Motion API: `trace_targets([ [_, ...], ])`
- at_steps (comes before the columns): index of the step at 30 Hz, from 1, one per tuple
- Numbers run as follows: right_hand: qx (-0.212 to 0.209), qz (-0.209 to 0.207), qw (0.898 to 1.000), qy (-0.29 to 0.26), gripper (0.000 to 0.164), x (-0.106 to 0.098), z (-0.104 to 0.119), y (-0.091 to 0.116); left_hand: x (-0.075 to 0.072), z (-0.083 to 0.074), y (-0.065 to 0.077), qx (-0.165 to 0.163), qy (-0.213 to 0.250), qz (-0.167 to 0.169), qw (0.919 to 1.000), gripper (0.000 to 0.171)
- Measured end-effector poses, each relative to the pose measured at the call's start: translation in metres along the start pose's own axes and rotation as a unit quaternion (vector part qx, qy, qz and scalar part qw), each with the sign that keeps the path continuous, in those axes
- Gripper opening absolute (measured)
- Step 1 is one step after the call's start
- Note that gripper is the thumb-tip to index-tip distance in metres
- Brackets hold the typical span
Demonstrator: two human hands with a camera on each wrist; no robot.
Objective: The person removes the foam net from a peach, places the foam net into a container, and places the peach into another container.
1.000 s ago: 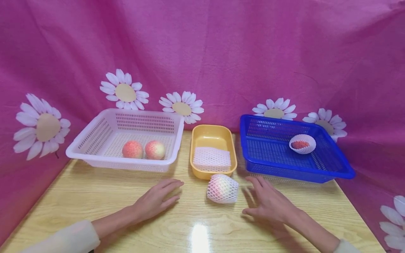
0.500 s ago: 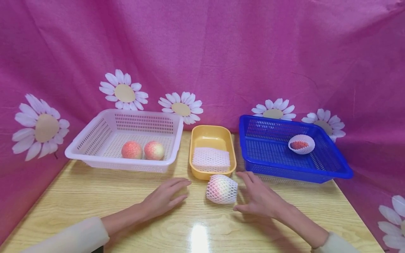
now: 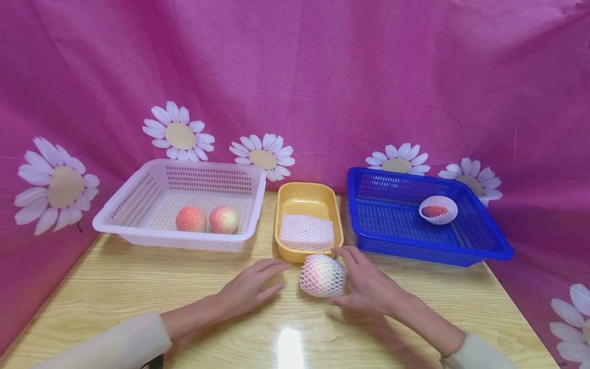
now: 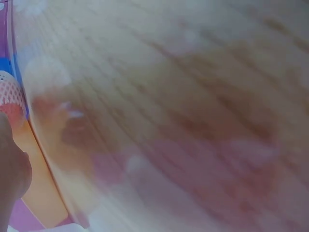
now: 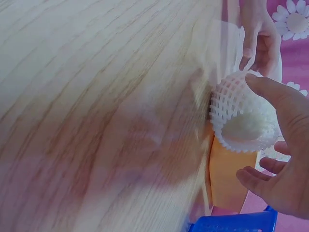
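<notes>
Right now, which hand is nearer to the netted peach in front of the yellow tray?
Right. The right hand is close at the right side of the netted peach; whether fingers touch is unclear. The left hand is apart, left of it, with table between.

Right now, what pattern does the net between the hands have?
The net is white diamond mesh, clearest in the head view.

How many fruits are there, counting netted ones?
4: a redder fruit and a paler fruit in the white basket, a wrapped fruit before the yellow tray, and a netted fruit in the blue basket.
</notes>
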State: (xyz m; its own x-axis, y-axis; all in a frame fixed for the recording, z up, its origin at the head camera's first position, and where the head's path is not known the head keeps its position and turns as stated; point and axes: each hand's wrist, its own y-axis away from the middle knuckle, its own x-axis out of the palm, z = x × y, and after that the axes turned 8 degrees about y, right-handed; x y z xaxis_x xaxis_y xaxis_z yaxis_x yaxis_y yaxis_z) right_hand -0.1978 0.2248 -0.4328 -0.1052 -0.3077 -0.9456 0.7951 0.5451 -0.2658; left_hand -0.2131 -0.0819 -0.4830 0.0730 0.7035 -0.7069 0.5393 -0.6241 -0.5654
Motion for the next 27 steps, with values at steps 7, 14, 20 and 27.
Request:
trace_targets([
  [7,-0.024,-0.002,1.000,-0.001,0.098,0.002,0.003,-0.006,0.005,-0.004,-0.010,0.006,0.007,0.011,0.9999,0.046],
  [14,-0.050,-0.008,0.999,-0.004,0.092,0.006,0.005,-0.011,0.008,-0.005,-0.016,0.014,0.011,0.017,0.9997,0.044],
  [20,-0.058,-0.010,0.998,-0.006,0.087,0.010,0.011,-0.016,0.007,-0.005,-0.016,0.018,0.015,0.016,0.9996,0.045],
  [27,-0.042,-0.008,0.999,-0.022,0.081,0.020,0.018,-0.019,0.005,-0.006,-0.017,0.002,0.021,0.027,0.9994,0.047],
])
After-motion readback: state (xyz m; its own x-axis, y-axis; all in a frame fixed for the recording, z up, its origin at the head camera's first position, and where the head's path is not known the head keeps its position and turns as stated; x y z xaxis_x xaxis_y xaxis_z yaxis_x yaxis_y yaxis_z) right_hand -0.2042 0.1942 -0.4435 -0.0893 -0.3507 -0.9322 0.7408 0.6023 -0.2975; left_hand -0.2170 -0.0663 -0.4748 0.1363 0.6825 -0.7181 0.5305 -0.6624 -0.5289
